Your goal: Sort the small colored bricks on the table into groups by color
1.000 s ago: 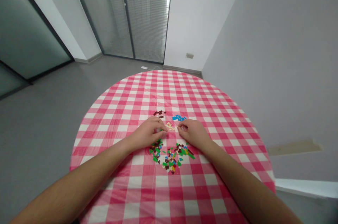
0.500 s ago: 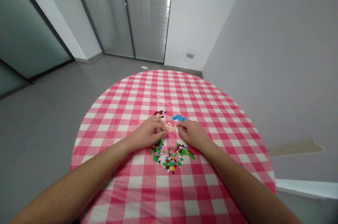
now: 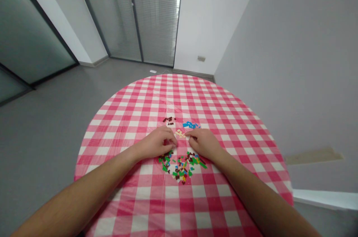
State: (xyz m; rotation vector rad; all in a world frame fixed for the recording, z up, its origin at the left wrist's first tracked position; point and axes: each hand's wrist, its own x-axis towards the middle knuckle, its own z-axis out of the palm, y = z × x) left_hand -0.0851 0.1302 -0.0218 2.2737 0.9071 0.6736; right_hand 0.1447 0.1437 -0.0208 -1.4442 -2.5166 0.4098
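My left hand (image 3: 158, 142) is over the tablecloth at the upper left edge of a mixed pile of small toy bricks (image 3: 181, 170). Its fingers curl, and thumb and index tips come close together; anything between them is too small to make out. Opposite it, my right hand (image 3: 205, 143) stretches its index finger to the edge of a small group of cream bricks (image 3: 180, 133), thumb apart from it. Blue bricks (image 3: 190, 125) lie just beyond the right hand's fingers. Dark brown bricks (image 3: 169, 119) form a loose group beyond the left hand.
A red and white checked cloth covers the round table (image 3: 179, 91). Behind it stands a glass door (image 3: 156, 17) with blinds, and a grey wall (image 3: 302, 62) rises on the right. A small white object (image 3: 153, 71) with a cord lies on the floor.
My left hand has shifted slightly down, toward the mixed pile. The right index finger has moved a little left, over the edge of the cream bricks.
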